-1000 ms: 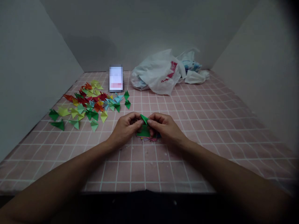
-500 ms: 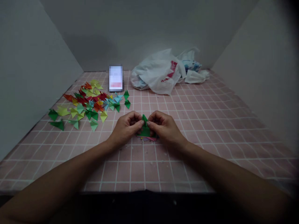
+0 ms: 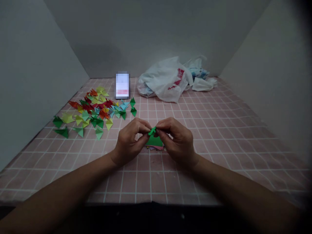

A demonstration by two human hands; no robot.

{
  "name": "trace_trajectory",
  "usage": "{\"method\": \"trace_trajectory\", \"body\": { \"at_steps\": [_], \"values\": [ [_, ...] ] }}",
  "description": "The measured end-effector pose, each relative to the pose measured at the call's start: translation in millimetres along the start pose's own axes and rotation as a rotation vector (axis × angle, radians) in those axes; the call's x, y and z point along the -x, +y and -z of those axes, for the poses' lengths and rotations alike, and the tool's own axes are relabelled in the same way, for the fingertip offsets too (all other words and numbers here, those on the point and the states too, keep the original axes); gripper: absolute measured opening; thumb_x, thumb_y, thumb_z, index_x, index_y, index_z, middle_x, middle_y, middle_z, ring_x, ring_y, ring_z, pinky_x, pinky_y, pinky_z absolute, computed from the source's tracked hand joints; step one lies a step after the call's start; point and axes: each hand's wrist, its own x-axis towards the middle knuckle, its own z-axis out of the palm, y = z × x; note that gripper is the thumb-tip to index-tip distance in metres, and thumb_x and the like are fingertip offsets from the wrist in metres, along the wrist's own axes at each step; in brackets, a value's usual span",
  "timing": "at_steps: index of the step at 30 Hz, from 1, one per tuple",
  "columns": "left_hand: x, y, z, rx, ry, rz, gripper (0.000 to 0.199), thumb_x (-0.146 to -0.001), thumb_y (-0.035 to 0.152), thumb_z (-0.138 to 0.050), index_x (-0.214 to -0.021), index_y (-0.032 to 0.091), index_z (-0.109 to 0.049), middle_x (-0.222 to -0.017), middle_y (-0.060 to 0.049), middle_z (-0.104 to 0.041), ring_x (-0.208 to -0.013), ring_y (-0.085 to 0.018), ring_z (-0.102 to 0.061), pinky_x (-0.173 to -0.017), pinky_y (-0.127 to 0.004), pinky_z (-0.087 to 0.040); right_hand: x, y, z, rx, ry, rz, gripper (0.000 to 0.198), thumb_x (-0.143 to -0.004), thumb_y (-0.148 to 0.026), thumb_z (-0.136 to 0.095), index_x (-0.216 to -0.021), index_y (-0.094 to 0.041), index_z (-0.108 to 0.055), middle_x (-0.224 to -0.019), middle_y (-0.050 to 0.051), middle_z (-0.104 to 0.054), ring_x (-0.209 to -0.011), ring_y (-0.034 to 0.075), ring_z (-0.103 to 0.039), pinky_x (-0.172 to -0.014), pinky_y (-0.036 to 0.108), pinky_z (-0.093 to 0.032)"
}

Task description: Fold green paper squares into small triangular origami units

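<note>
Between my two hands is a small folded green paper piece [image 3: 152,131], partly covered by fingertips. My left hand [image 3: 133,138] pinches its left end between thumb and forefinger. The right end is pinched in the same way by my right hand [image 3: 175,138]. Just below the fingers lies a stack of paper squares [image 3: 155,141], a green sheet on top and pink and other colours showing at the front edge. Many folded paper cranes [image 3: 97,121] in green, yellow, red, orange and light blue are spread on the table to the left.
A phone [image 3: 122,85] with a lit, blurred screen stands behind the cranes. White plastic bags [image 3: 165,79] lie crumpled at the back. A pink checked cloth [image 3: 219,130] covers the table, with grey walls [image 3: 156,32] around three sides.
The green piece has gone from upright and pointed to a lower, slanting position. Both hands have changed their pinch on it, fingers now nearer its ends. The view has shifted slightly.
</note>
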Motion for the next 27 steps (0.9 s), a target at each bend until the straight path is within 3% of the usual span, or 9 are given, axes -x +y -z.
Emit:
{"method": "trace_trajectory", "body": {
  "at_steps": [4,7,11,27],
  "values": [
    [-0.7,0.0,0.2,-0.143,0.029,-0.134,0.017,-0.088,0.005,-0.065,-0.091,0.021,-0.06,-0.092,-0.004,-0.069,-0.088,-0.016,-0.068,-0.078,-0.029,-0.057,-0.4,2.5,-1.0,0.02,0.018,0.112,0.015,-0.095,-0.009,-0.057,-0.091,-0.023,-0.062,-0.085,0.003,-0.066,-0.08,0.018,-0.066,-0.071,0.033,-0.055],
    [-1.2,0.9,0.2,-0.212,0.042,-0.198,0.017,-0.088,0.004,-0.065,-0.093,0.02,-0.059,-0.101,-0.007,-0.071,-0.096,-0.018,-0.069,-0.083,-0.032,-0.058,0.1,6.3,-3.3,-0.012,0.024,0.1,0.016,-0.094,-0.006,-0.058,-0.093,-0.021,-0.064,-0.088,0.003,-0.069,-0.082,0.016,-0.068,-0.073,0.031,-0.056],
    [-0.6,1.5,0.0,-0.219,0.011,-0.195,0.017,-0.088,0.004,-0.065,-0.092,0.02,-0.058,-0.111,-0.011,-0.073,-0.104,-0.02,-0.071,-0.088,-0.035,-0.059,1.4,9.9,-6.1,-0.073,0.039,0.049,0.016,-0.094,-0.007,-0.06,-0.094,-0.021,-0.065,-0.093,0.003,-0.072,-0.086,0.015,-0.071,-0.076,0.03,-0.058],
    [-0.5,-0.9,-0.3,-0.224,0.022,-0.207,0.015,-0.088,0.007,-0.066,-0.089,0.019,-0.057,-0.098,-0.007,-0.069,-0.091,-0.018,-0.067,-0.079,-0.032,-0.058,1.2,5.6,-5.4,-0.159,-0.015,-0.105,0.01,-0.094,-0.014,-0.061,-0.097,-0.021,-0.068,-0.087,0.001,-0.071,-0.078,0.015,-0.071,-0.071,0.029,-0.058]
  ]
}}
